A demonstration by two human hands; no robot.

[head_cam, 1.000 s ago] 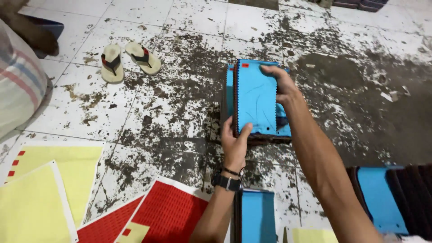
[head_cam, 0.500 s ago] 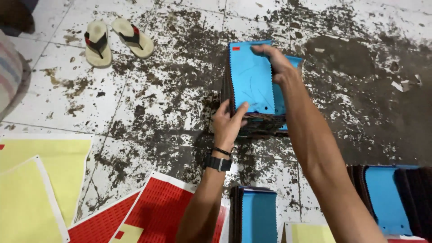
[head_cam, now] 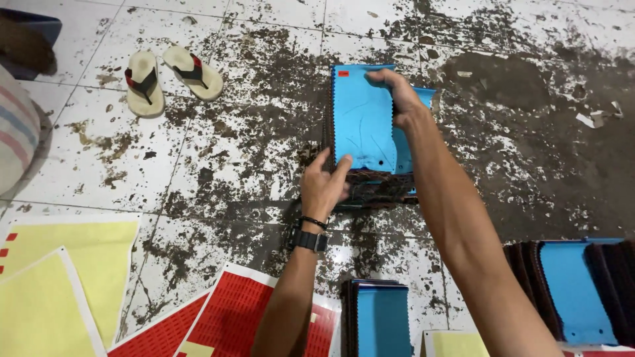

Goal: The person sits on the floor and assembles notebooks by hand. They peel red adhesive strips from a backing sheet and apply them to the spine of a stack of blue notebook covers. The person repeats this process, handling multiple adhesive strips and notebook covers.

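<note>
**Two hands on one blue swatch stack**

I take the blue-topped stack of fabric swatches [head_cam: 362, 125] as my landmark; it sits on the stained tile floor [head_cam: 251, 165], roughly in the middle of what I see. My left hand [head_cam: 324, 185] is at its near left corner, fingers spread apart and pressed against the edge of the blue top sheet, thumb on the side; it is not closed around anything. A black watch [head_cam: 309, 240] and a thin black band sit on that wrist. My right hand [head_cam: 397, 96] reaches over the far right side of the stack, fingers curled and clamped over the top edge of the blue sheet. Under the blue sheet I see dark swatches with zigzag edges, too many and too close to count.

Counting the rest from that stack: two more swatch stacks lie nearer to me, one [head_cam: 377, 317] almost straight below it and one [head_cam: 575, 291] well off to the near right. Two sandals [head_cam: 169, 76] lie side by side to its far left. Two red sheets [head_cam: 231, 317] with white borders lie to the near left, and beyond them two yellow sheets [head_cam: 73, 277] overlap at the left edge. A third bit of yellow [head_cam: 456, 344] shows at the bottom, between the two nearer stacks. A striped cloth [head_cam: 16, 132] bulges in at the far left.
</note>
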